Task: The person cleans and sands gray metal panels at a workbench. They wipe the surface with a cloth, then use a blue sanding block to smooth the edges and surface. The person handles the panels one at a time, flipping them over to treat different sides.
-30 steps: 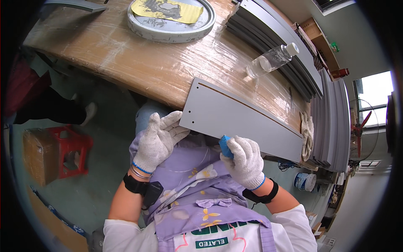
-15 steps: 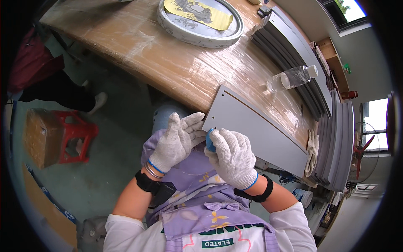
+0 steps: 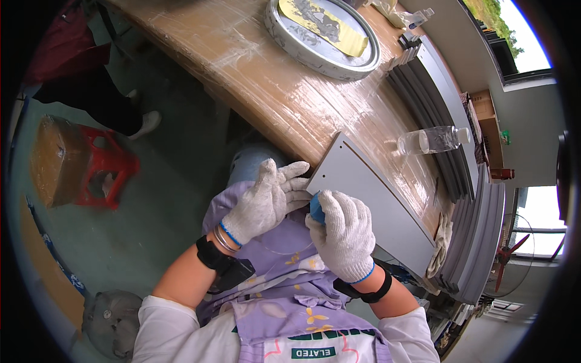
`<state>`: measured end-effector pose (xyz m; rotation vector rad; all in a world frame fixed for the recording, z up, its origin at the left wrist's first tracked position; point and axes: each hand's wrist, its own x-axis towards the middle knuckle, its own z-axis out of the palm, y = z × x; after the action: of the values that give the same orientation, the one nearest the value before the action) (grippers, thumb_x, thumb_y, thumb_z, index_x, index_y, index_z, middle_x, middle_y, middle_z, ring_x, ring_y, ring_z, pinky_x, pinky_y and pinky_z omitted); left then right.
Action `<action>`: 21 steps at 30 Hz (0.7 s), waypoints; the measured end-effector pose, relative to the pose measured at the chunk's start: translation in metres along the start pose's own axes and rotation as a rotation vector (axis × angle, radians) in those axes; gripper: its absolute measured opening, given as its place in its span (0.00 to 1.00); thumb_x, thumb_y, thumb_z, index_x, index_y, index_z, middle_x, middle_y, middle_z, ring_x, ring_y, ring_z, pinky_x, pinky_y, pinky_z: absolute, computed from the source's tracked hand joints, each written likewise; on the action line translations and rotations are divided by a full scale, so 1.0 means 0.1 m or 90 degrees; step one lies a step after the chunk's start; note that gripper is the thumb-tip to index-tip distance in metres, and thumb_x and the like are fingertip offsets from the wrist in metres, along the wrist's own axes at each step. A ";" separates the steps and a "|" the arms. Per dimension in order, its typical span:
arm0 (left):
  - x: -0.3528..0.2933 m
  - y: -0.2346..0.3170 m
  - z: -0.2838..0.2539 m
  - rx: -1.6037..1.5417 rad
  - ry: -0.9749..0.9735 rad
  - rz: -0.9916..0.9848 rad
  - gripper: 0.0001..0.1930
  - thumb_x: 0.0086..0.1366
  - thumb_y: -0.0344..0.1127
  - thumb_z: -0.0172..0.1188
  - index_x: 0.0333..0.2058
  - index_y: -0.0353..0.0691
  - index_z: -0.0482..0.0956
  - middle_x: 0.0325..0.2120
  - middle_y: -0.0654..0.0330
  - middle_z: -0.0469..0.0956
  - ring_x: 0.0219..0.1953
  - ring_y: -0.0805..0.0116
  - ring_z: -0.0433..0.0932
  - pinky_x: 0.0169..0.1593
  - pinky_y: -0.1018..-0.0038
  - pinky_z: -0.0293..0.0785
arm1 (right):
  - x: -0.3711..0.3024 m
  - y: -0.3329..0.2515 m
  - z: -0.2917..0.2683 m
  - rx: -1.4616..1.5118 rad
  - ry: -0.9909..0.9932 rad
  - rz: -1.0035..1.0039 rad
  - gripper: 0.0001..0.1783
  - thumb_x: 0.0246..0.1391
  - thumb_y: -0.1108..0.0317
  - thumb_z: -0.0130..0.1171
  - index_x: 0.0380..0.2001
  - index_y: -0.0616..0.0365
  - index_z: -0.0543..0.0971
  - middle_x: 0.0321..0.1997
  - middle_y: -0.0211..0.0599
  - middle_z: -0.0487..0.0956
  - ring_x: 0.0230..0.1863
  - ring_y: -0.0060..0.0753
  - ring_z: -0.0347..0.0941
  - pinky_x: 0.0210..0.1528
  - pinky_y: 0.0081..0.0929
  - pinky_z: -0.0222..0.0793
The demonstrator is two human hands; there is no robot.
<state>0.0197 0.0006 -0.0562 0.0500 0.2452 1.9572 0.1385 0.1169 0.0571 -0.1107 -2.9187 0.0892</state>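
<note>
A long grey panel (image 3: 378, 209) with small holes and a narrow groove lies at the table's near edge, one end sticking out toward me. My left hand (image 3: 263, 202), in a white knitted glove, has its fingers stretched out and the fingertips at the panel's end edge. In my gloved right hand (image 3: 344, 236) is a small blue pad (image 3: 316, 209), pinched against the panel's near corner. The pad's exact kind is hard to make out, as the fingers cover much of it.
The plastic-wrapped table (image 3: 242, 66) carries a round grey-smeared lid (image 3: 351, 69) with yellow sandpaper on it, a clear bottle (image 3: 433, 140) and stacked grey panels (image 3: 423, 115). A pale glove (image 3: 442, 242) lies at right. Left are a red stool (image 3: 109, 166), a carton (image 3: 57, 160) and another person's legs (image 3: 91, 91).
The whole view has swung, so the table and panel sit further right and turned. My hands keep about the same place at the panel's end, the blue pad still in my right hand.
</note>
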 end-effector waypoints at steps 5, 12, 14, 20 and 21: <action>-0.04 0.03 0.11 0.042 0.062 -0.006 0.41 0.71 0.68 0.38 0.65 0.36 0.61 0.55 0.47 0.74 0.58 0.54 0.73 0.64 0.58 0.66 | 0.15 -0.10 0.06 0.017 0.041 -0.020 0.33 0.41 0.67 0.72 0.54 0.56 0.74 0.49 0.43 0.77 0.48 0.50 0.74 0.52 0.44 0.68; -0.01 -0.01 0.00 0.017 0.002 0.010 0.41 0.71 0.69 0.38 0.65 0.36 0.63 0.55 0.47 0.74 0.56 0.56 0.74 0.63 0.61 0.67 | 0.00 -0.02 0.03 0.015 0.043 -0.018 0.33 0.41 0.65 0.71 0.54 0.56 0.74 0.49 0.42 0.76 0.47 0.47 0.75 0.50 0.43 0.69; -0.01 -0.02 -0.01 0.030 -0.001 0.014 0.41 0.71 0.69 0.37 0.65 0.36 0.63 0.55 0.47 0.74 0.55 0.56 0.74 0.63 0.60 0.67 | 0.06 -0.04 0.07 0.028 0.070 -0.024 0.33 0.41 0.66 0.72 0.54 0.56 0.74 0.49 0.43 0.77 0.47 0.47 0.75 0.50 0.43 0.69; 0.02 -0.03 0.04 0.050 0.058 0.012 0.42 0.70 0.71 0.33 0.62 0.38 0.66 0.54 0.44 0.76 0.56 0.47 0.75 0.65 0.50 0.64 | -0.27 0.15 0.07 0.052 0.121 0.007 0.35 0.39 0.68 0.74 0.54 0.56 0.73 0.50 0.44 0.77 0.47 0.48 0.76 0.50 0.42 0.70; 0.00 -0.02 0.03 0.057 0.067 0.020 0.41 0.70 0.71 0.32 0.62 0.39 0.66 0.54 0.43 0.75 0.57 0.45 0.75 0.65 0.47 0.64 | -0.41 0.22 0.02 0.040 0.129 0.026 0.34 0.40 0.68 0.74 0.54 0.55 0.73 0.50 0.42 0.77 0.47 0.47 0.76 0.50 0.41 0.70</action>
<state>0.0222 0.0024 -0.0538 0.0085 0.4038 1.9819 0.1793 0.1357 0.0447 -0.1588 -2.7090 0.1658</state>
